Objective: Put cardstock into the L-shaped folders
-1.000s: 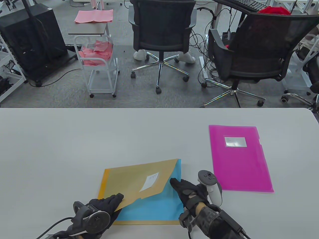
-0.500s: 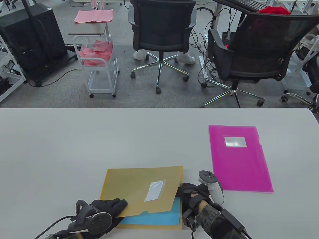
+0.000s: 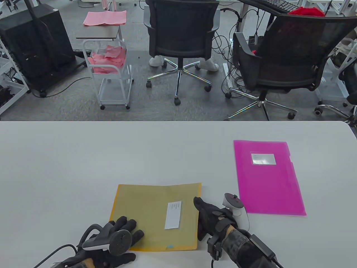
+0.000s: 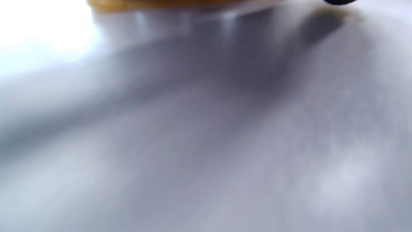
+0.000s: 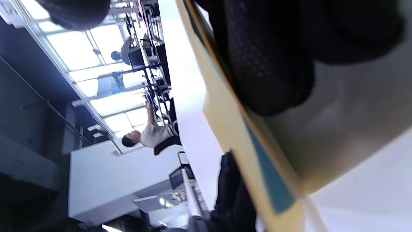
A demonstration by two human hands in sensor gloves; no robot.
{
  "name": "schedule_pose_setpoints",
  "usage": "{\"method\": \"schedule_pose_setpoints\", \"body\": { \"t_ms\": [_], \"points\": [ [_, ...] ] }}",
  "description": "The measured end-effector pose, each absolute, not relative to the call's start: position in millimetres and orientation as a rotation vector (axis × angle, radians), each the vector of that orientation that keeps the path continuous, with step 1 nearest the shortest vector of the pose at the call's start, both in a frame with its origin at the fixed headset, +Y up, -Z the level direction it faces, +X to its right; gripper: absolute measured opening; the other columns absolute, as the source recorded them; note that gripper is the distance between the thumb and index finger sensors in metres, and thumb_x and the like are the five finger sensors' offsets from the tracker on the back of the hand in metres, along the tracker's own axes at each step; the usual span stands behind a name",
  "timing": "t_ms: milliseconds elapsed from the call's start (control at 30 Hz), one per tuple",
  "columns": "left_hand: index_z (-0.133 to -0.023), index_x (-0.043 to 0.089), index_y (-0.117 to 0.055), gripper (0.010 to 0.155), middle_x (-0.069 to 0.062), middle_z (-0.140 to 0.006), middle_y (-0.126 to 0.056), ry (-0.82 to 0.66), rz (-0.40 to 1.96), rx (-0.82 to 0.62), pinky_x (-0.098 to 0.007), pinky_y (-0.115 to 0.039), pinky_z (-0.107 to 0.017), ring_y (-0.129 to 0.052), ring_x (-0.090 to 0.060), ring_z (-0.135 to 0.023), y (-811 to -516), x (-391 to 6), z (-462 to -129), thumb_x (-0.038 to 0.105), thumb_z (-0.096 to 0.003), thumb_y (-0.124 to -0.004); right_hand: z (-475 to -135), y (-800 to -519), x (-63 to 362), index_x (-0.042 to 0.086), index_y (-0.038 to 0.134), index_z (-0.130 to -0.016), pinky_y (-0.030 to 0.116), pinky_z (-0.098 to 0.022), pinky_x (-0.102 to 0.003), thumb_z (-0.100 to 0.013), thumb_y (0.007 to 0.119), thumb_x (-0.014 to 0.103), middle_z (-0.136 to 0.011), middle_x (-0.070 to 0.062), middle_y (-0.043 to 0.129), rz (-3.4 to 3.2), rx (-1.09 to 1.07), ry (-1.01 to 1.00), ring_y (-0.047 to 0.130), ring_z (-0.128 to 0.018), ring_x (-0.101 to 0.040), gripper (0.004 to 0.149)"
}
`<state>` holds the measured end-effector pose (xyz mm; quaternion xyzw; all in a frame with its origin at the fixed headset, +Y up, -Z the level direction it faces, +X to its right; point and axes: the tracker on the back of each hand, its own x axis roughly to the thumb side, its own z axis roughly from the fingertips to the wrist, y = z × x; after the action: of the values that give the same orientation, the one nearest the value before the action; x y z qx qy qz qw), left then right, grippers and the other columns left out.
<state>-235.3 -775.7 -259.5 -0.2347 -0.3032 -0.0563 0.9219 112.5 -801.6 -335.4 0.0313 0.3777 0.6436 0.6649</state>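
A yellow L-shaped folder [image 3: 150, 215] with a white label lies flat near the table's front edge. Blue cardstock [image 3: 169, 246] is inside it; only a sliver shows at the front edge. My left hand [image 3: 125, 233] rests with spread fingers on the folder's front left corner. My right hand [image 3: 205, 217] lies along the folder's right edge, fingers touching it. In the right wrist view my right fingers [image 5: 267, 64] press against the folder's edge [image 5: 225, 129], with a blue strip [image 5: 270, 183] showing. The left wrist view is blurred, showing only the folder's edge [image 4: 161, 4].
A magenta L-shaped folder [image 3: 267, 178] with a white label lies flat to the right of my right hand. Beyond the table's far edge stand two office chairs [image 3: 181, 36] and a white cart [image 3: 108, 69] with pink sheets.
The folder's top sheet, lifted a second ago with the blue cardstock exposed, has come down flat over it. My left hand let go and now rests on it. My right hand moved to the right edge.
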Motion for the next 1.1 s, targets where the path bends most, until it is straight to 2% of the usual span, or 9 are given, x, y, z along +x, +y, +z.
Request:
{"method": "schedule_pose_setpoints", "body": {
  "t_ms": [100, 167, 267, 400, 533, 700, 900, 1100],
  "points": [
    [-0.109, 0.041, -0.033, 0.074, -0.007, -0.119, -0.022, -0.623, -0.084, -0.461, -0.068, -0.034, -0.073, -0.027, -0.048, -0.109, -773.4, -236.5, -261.5, 0.067, -0.047, -0.063, -340.4, -796.0, 116.8, 0.003, 0.063, -0.079, 0.087, -0.01, -0.033, -0.047, 0.07, 0.042, -0.052, -0.016, 0.095, 1.614, 0.039, 0.835, 0.1, -0.016, -0.019, 0.051],
    [-0.109, 0.043, -0.033, 0.072, -0.006, -0.119, -0.023, -0.607, -0.081, -0.445, -0.067, -0.033, -0.073, -0.026, -0.048, -0.109, -771.5, -238.3, -262.8, 0.066, -0.0474, -0.063, -344.0, -793.3, 121.6, 0.003, 0.07, -0.073, 0.086, -0.004, -0.033, -0.044, 0.076, 0.038, -0.046, -0.018, 0.097, 1.713, 0.008, 0.839, 0.099, -0.009, -0.017, 0.047],
    [-0.11, 0.037, -0.029, 0.077, -0.012, -0.118, -0.025, -0.526, -0.105, -0.363, -0.067, -0.035, -0.073, -0.027, -0.048, -0.109, -764.3, -247.7, -269.6, 0.067, -0.0468, -0.061, -352.7, -785.2, 140.6, 0.002, 0.073, -0.071, 0.086, -0.001, -0.031, -0.041, 0.079, 0.035, -0.04, -0.018, 0.098, 1.731, -0.047, 0.702, 0.097, -0.004, -0.013, 0.045],
    [-0.11, 0.036, -0.031, 0.076, -0.014, -0.117, -0.028, -0.447, -0.017, -0.363, -0.067, -0.035, -0.073, -0.028, -0.049, -0.108, -760.8, -262.8, -276.4, 0.066, -0.0471, -0.062, -359.8, -770.1, 181.8, 0.002, 0.072, -0.072, 0.087, -0.003, -0.032, -0.041, 0.079, 0.034, -0.04, -0.019, 0.097, 1.61, -0.134, 0.428, 0.097, -0.005, -0.013, 0.045],
    [-0.11, 0.035, -0.031, 0.076, -0.014, -0.117, -0.029, -0.418, -0.003, -0.382, -0.067, -0.036, -0.072, -0.029, -0.049, -0.108, -763.3, -267.2, -278.9, 0.065, -0.0472, -0.062, -346.3, -767.5, 239.2, 0.002, 0.069, -0.074, 0.088, -0.007, -0.033, -0.043, 0.077, 0.034, -0.045, -0.02, 0.096, 1.402, -0.435, 0.013, 0.099, -0.01, -0.015, 0.045],
    [-0.11, 0.035, -0.032, 0.076, -0.014, -0.117, -0.03, -0.422, -0.019, -0.396, -0.067, -0.037, -0.072, -0.031, -0.049, -0.108, -766.5, -265.7, -278.7, 0.066, -0.0471, -0.062, -317.6, -780.9, 284.7, 0.002, 0.066, -0.076, 0.09, -0.012, -0.035, -0.044, 0.075, 0.034, -0.05, -0.021, 0.095, 1.124, -0.754, -0.211, 0.102, -0.017, -0.017, 0.046],
    [-0.11, 0.035, -0.032, 0.076, -0.014, -0.117, -0.031, -0.408, -0.023, -0.408, -0.067, -0.037, -0.072, -0.032, -0.049, -0.108, -764.9, -265.9, -277.8, 0.065, -0.0471, -0.062, -293.7, -800.6, 310.4, -0.004, 0.063, -0.074, 0.09, -0.013, -0.039, -0.045, 0.074, 0.031, -0.053, -0.026, 0.093, 1.069, -1.067, -0.166, 0.103, -0.02, -0.025, 0.047],
    [-0.11, 0.035, -0.033, 0.076, -0.014, -0.117, -0.032, -0.402, -0.027, -0.416, -0.066, -0.037, -0.072, -0.032, -0.049, -0.108, -764.9, -266.4, -278.0, 0.065, -0.0472, -0.062, -294.2, -804.5, 309.6, -0.008, 0.061, -0.074, 0.09, -0.013, -0.04, -0.046, 0.073, 0.032, -0.055, -0.027, 0.092, 1.046, -1.097, -0.094, 0.104, -0.023, -0.028, 0.05]
  ]
}}
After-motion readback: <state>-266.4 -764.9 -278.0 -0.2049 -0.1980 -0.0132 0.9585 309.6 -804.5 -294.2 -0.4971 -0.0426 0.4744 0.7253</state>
